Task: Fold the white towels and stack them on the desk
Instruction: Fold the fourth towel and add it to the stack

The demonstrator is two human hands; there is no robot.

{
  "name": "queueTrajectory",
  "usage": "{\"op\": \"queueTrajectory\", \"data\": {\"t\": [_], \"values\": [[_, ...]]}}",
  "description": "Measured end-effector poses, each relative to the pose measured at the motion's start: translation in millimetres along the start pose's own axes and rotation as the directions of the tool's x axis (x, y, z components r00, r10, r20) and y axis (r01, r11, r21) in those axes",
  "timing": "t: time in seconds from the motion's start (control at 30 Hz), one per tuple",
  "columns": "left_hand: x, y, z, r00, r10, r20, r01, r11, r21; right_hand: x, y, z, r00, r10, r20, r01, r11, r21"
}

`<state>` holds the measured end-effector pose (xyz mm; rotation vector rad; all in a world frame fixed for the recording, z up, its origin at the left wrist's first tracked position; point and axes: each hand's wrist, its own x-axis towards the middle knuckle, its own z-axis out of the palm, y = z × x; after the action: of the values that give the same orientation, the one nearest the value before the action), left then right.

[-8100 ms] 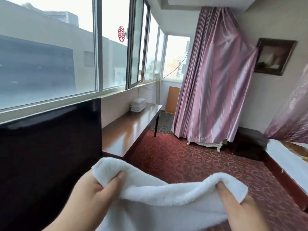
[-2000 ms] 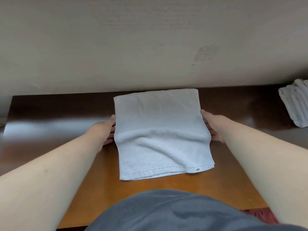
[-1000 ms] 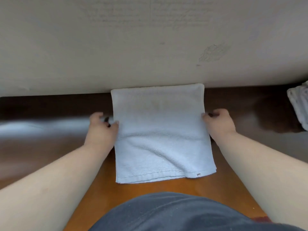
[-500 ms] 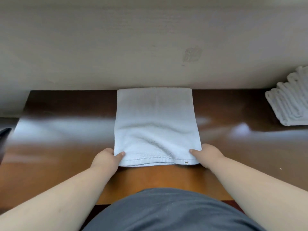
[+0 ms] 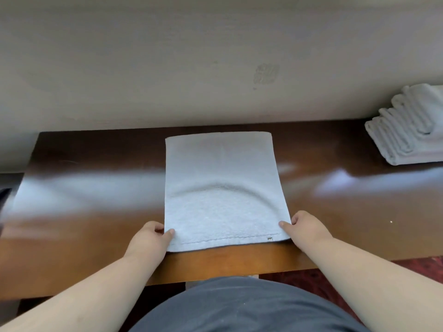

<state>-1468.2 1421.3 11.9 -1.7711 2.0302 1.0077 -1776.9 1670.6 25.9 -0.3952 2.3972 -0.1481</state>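
On the wooden desk (image 5: 96, 236) lies a soft, light white towel (image 5: 223, 188), its near corners pinched by the left hand (image 5: 149, 240) and right hand (image 5: 305, 227), likely the best hold for folding.

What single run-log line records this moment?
step: folding | left hand: pinches towel near corner | right hand: pinches other near corner | folded stack: far right on desk

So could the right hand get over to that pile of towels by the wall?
Probably yes. The right hand pinches the flat towel's near corner, and only bare desk lies between it and the folded stack.
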Motion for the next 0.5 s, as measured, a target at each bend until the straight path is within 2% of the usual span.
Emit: {"op": "queueTrajectory", "data": {"t": [0.07,0.1,0.2,0.3,0.4,0.43,0.5], "values": [[7,8,-3,0.999,0.034,-0.041,-0.039,0.993,-0.108,-2,-8,5,0.999,0.040,-0.028,-0.036,0.993,0.114],[11,13,-4,0.999,0.041,0.001,-0.041,0.993,-0.108,-3,-14,9,0.998,0.060,-0.004,-0.059,0.986,0.155],[19,20,-8,0.978,0.030,0.206,-0.037,0.999,0.034,-12,-27,23,0.992,0.093,0.081,-0.103,0.986,0.132],[25,8,-15,0.979,0.016,0.202,-0.024,0.999,0.037,-16,-32,32,0.999,0.022,0.049,-0.027,0.995,0.100],[22,-8,-24,0.972,0.014,0.234,-0.021,0.999,0.028,-25,-34,32,0.997,0.039,0.063,-0.046,0.992,0.114],[21,-12,-27,0.969,0.035,0.245,-0.061,0.993,0.097,-30,-34,32,0.997,0.046,0.060,-0.049,0.997,0.052],[19,-17,-32,0.976,0.046,0.215,-0.099,0.965,0.243,-36,-30,31,0.998,-0.011,0.062,0.025,0.973,-0.230]]}}
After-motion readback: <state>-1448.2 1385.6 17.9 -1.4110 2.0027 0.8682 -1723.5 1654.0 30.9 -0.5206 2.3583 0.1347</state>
